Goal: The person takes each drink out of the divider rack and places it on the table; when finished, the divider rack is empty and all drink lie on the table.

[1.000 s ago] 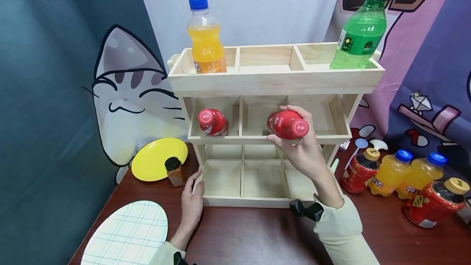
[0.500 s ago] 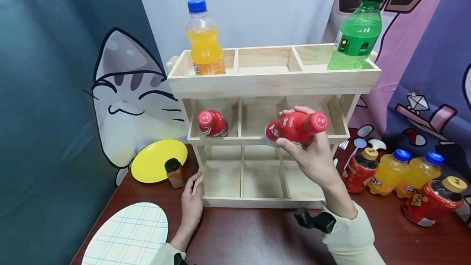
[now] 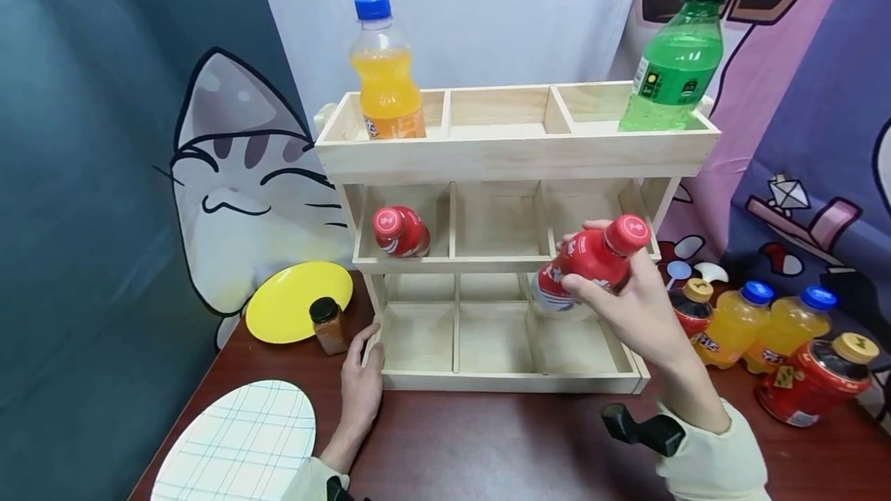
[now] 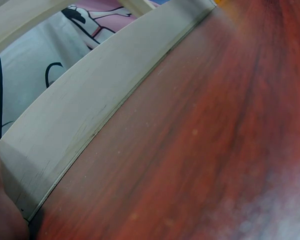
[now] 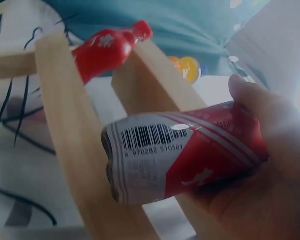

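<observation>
My right hand (image 3: 643, 311) grips a small red-wrapped plastic bottle (image 3: 592, 257) with a pink-red cap. The bottle tilts, cap up to the right, in front of the right part of the middle tier. In the right wrist view its base and barcode label (image 5: 152, 142) face left. My left hand (image 3: 362, 385) holds the lower left side edge of a three-tier wooden rack (image 3: 515, 163), thumb toward the front. A matching red bottle (image 3: 402, 232) stands in the middle tier's left compartment. On the top tier are an orange soda bottle (image 3: 388, 87) and a green soda bottle (image 3: 675, 60).
At right on the table (image 3: 487, 439) stand orange drink bottles (image 3: 738, 323) and red-labelled bottles with yellow caps (image 3: 814, 381). Left of the rack are a yellow plate (image 3: 285, 304), a black-lidded jar (image 3: 329, 325) and a white checked oval board (image 3: 240, 439).
My right hand has drawn the red bottle out of the middle compartment's front, moving it right and slightly down while tilting it. My left hand stays on the rack.
</observation>
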Tool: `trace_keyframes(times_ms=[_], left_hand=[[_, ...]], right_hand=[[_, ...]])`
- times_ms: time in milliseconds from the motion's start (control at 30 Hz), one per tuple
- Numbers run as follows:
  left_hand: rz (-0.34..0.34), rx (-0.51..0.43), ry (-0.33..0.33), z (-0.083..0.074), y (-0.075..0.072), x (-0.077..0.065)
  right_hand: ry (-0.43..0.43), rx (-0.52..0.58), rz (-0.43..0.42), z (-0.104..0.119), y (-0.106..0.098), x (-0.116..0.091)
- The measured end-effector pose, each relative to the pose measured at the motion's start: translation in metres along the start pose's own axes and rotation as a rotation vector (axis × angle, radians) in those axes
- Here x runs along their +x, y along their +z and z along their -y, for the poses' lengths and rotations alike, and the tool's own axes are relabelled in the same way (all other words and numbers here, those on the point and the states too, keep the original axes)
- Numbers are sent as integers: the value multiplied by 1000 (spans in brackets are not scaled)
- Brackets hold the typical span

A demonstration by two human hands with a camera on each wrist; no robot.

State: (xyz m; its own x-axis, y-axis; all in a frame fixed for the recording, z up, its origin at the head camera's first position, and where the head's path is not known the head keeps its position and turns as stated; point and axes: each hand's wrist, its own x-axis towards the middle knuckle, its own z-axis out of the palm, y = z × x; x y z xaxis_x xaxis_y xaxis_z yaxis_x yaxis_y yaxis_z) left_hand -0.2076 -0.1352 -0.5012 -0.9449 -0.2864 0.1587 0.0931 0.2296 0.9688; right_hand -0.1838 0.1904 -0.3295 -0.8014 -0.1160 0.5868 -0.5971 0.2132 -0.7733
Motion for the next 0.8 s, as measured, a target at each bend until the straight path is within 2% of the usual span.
trace_keyframes(times_ms=[167,300,633,800], left_hand=[[4,-8,2,1,0,2],[-8,-7,3,1,0,2],[1,-16,0,0,1,1],[-2,-14,9,1,1,1]], right_hand=[[43,-188,15,-13,-15,-11],[49,-317,62,-24,-29,-19],[248,-536,141,-39,-74,-32],[337,-608,230,-40,-101,-36]])
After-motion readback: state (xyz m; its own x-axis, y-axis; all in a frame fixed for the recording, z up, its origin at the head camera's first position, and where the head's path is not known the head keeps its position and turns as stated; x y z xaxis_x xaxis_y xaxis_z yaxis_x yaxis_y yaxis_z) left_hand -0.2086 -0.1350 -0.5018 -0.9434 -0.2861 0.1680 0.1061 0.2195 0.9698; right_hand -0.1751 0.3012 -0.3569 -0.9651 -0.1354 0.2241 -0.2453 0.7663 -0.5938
